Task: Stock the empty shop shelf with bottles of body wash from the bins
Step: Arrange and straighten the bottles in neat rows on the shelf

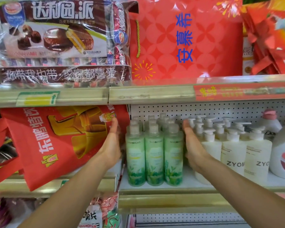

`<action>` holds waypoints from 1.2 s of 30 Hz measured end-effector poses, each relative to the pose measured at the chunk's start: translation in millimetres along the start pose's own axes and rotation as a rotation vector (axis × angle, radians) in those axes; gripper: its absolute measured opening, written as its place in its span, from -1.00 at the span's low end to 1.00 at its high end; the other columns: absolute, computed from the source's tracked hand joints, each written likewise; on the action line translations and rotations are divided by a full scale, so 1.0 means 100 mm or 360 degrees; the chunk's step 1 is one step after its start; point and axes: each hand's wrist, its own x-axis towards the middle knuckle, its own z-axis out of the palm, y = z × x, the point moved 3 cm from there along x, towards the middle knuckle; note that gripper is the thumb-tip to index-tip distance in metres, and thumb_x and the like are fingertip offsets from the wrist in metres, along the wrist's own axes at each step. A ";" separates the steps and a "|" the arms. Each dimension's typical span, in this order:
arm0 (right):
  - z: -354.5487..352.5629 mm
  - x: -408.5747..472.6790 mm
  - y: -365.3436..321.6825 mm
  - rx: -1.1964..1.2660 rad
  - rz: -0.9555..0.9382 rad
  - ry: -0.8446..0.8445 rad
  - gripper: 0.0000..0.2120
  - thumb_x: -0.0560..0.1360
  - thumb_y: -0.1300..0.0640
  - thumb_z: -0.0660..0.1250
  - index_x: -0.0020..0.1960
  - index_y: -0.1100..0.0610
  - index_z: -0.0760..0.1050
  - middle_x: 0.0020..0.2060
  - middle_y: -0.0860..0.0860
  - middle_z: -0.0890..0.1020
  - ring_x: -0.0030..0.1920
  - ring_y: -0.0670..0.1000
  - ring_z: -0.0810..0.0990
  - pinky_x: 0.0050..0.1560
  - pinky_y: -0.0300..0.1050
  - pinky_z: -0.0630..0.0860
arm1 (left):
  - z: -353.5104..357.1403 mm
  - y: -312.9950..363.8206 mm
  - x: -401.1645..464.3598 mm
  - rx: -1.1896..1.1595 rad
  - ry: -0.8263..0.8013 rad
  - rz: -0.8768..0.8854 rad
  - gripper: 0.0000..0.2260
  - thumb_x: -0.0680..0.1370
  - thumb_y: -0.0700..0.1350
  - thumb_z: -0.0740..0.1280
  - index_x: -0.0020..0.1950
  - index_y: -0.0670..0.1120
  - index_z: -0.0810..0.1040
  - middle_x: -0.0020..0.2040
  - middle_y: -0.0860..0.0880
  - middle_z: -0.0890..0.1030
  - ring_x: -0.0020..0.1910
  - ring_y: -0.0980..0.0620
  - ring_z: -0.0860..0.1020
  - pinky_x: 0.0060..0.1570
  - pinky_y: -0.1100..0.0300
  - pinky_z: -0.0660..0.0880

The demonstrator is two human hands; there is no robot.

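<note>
The block of translucent green plastic body wash bottles (pixel 154 155) w/ clear caps stands on the white metal shop shelf (pixel 192 182), 3 across at the front and more rows behind, reaching back toward the white perforated back panel (pixel 204 110). Everything below is placed relative to that green block.

Left hand (pixel 111 145) is on the block's left side, fingers straight and together, palm facing the bottles, flat alongside the outermost front bottle; can't tell if it actually touches. It grips nothing. Behind it, further left, hangs a red fabric gift bag (pixel 56 142) w/ yellow print, tilted.

Right hand (pixel 192 145) is on the block's right side, also flat and straight-fingered, palm facing in, in the gap between the green bottles and the white pump-top lotion bottles (pixel 234 153) marked ZYOM. It holds nothing either; its back is just beside the nearest white bottle.

Further right of the block, past the pump bottles, sits a large white jug (pixel 283 153) w/ a pink cap.

Above the block runs a gold-coloured shelf edge strip (pixel 151 95). On that upper shelf: a brown chocolate pie multipack (pixel 59 40) up-left, a big red gift box (pixel 186 38) w/ blue characters directly above.
</note>
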 end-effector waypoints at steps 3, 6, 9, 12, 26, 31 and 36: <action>0.07 0.11 0.00 0.0326 0.0142 -0.0068 -0.27 0.43 -0.50 -0.04 0.09 0.02 0.60 -0.01 0.12 0.70 0.03 0.13 0.67 0.16 0.20 0.52 | 0.04 -0.08 0.02 -0.0048 0.0023 -0.0107 -0.04 0.25 0.60 0.07 0.50 0.06 0.33 0.40 -0.09 0.49 0.37 -0.11 0.45 0.41 -0.20 0.27; 0.07 0.16 0.08 0.0208 0.0143 -0.0125 -0.24 0.43 -0.49 -0.06 0.11 0.06 0.60 -0.03 0.13 0.71 0.02 0.12 0.68 0.13 0.17 0.54 | 0.11 -0.11 0.01 -0.0013 0.0055 -0.0114 -0.15 0.36 0.57 0.00 0.40 0.03 0.47 0.31 -0.12 0.58 0.30 -0.11 0.52 0.39 -0.19 0.31; 0.04 0.20 0.12 0.0163 0.0138 -0.0151 -0.22 0.39 -0.53 -0.04 0.18 0.01 0.59 0.03 0.09 0.70 0.06 0.11 0.67 0.21 0.21 0.50 | 0.19 -0.10 0.00 -0.0018 0.0022 -0.0086 -0.27 0.48 0.48 -0.06 0.24 0.01 0.59 0.15 -0.14 0.67 0.17 -0.12 0.60 0.20 -0.10 0.45; 0.03 0.21 0.13 0.0144 0.0139 -0.0130 -0.19 0.35 -0.55 -0.04 0.19 -0.01 0.59 0.06 0.07 0.69 0.08 0.10 0.66 0.22 0.22 0.50 | 0.17 -0.14 0.04 -0.0020 0.0024 -0.0104 -0.26 0.47 0.48 -0.05 0.24 0.00 0.60 0.15 -0.14 0.67 0.18 -0.12 0.60 0.22 -0.10 0.45; 0.03 0.49 -0.23 0.0114 0.0120 0.0027 -0.11 0.27 -0.61 0.05 0.21 0.07 0.52 0.17 0.11 0.62 0.13 0.13 0.60 0.27 0.14 0.47 | 0.18 0.13 0.36 0.0028 0.0179 -0.0218 -0.19 0.45 0.50 0.00 0.31 -0.11 0.52 0.23 -0.24 0.60 0.16 -0.20 0.59 0.05 -0.06 0.48; 0.05 0.58 -0.20 0.0153 0.0099 0.0031 -0.35 0.41 -0.47 0.09 0.02 0.07 0.55 0.05 0.14 0.66 0.07 0.17 0.63 0.21 0.16 0.51 | 0.15 0.12 0.41 0.0012 0.0165 -0.0202 -0.10 0.35 0.57 0.07 0.40 -0.05 0.48 0.24 -0.23 0.60 0.18 -0.22 0.59 0.29 -0.16 0.42; -0.01 0.76 -0.07 0.0126 0.0112 0.0053 0.18 -0.22 -0.69 0.21 0.19 0.03 0.55 0.14 0.11 0.64 0.12 0.16 0.62 0.25 0.18 0.47 | 0.12 0.13 0.42 0.0168 0.0175 -0.0121 -0.17 0.44 0.51 -0.01 0.48 -0.04 0.35 0.40 -0.19 0.48 0.35 -0.17 0.47 0.43 -0.17 0.25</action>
